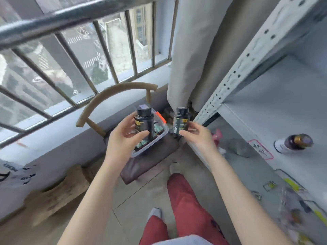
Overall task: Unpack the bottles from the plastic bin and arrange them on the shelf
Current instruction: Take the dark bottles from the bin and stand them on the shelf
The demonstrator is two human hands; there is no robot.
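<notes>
Head | left hand (123, 139) grips left bottle (144, 119) | right hand (197, 137) grips right bottle (181, 119) | both upright

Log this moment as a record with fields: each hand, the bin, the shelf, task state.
left hand: holds a black bottle upright above the plastic bin
right hand: holds a second black bottle, on the side nearer the shelf
plastic bin: clear, on a chair seat, small green bottles inside
shelf: white metal, one dark bottle with a white label on it
task state: neither held bottle is on the shelf yet
</notes>
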